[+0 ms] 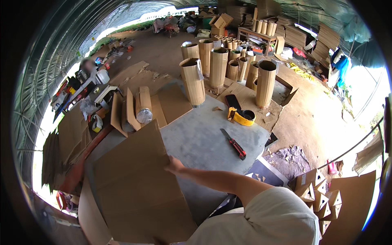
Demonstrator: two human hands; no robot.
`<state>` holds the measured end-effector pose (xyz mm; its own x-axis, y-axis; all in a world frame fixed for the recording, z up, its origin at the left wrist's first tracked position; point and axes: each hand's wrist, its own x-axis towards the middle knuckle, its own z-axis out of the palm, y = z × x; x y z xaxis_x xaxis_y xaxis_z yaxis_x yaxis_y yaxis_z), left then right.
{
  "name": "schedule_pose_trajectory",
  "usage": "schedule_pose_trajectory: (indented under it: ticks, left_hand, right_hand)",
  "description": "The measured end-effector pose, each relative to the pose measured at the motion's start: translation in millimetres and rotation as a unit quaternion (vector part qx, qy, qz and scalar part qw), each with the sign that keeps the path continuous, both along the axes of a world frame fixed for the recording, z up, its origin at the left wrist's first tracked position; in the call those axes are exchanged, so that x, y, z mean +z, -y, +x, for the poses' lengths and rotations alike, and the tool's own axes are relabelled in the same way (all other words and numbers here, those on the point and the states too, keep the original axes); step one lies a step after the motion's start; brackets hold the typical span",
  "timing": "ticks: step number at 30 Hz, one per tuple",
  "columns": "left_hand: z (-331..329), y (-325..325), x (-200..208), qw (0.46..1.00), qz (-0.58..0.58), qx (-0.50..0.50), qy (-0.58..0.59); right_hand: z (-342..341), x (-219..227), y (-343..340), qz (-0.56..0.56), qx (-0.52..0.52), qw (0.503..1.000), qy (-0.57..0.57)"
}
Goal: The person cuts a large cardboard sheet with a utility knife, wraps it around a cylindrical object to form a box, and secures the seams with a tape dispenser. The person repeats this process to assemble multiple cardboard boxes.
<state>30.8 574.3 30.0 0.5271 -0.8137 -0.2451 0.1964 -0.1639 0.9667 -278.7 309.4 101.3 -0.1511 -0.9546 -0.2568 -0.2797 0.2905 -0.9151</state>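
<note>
A large brown cardboard sheet (pixel 139 192) stands tilted in front of me, covering the near left part of the grey tabletop (pixel 192 143). My right hand (pixel 174 165) is closed on its right edge, with the arm reaching across from the right. At the lower rim, a small dark patch on the sheet's near edge may be fingers of my left hand; too little shows to be sure. A red and black utility knife (pixel 234 145) lies on the table right of my right hand. Beyond it sit a yellow tape dispenser (pixel 241 116) and a dark phone-like object (pixel 232 102).
Several tall cardboard tubes (pixel 192 83) stand along the table's far side. Left of them, a tube with a clear-wrapped end (pixel 143 110) lies beside folded cardboard (pixel 118 114). Stacked triangular cardboard pieces (pixel 312 183) are at my right. A bench (pixel 257 36) holding short tubes stands farther back.
</note>
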Motion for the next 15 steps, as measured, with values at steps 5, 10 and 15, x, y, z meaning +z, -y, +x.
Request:
schedule_pose_trajectory:
  ticks: [5, 10, 15]
  left_hand:
    - [-16, 4, -51, 0.959, 0.014, 0.038, -0.280]
    - [-116, -10, -91, 0.928, 0.018, 0.113, -0.356]
    - [-288, -46, -55, 0.881, 0.192, 0.027, -0.432]
  right_hand:
    - [-27, -37, -146, 0.190, 0.034, 0.980, 0.050]
    - [-110, -60, -182, 0.140, -0.016, 0.990, -0.011]
    - [-250, -111, -191, 0.019, -0.085, 0.993, -0.078]
